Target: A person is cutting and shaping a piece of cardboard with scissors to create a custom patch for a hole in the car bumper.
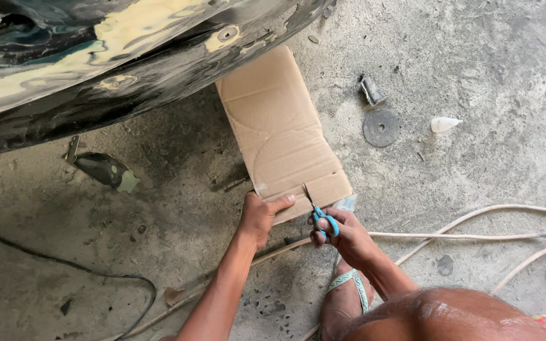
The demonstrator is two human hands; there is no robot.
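Bare arms, no sleeves; a teal-strapped flip-flop (pixel 351 284) on one foot.

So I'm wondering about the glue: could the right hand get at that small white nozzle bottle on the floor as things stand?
Probably not straight away: the right hand holds scissors at the cardboard, though bare concrete leads to the bottle.

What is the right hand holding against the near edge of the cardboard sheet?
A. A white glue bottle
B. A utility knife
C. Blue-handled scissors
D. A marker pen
C: the right hand has its fingers through the blue handles of the scissors, blades at the near edge of the cardboard sheet, which the left hand steadies.
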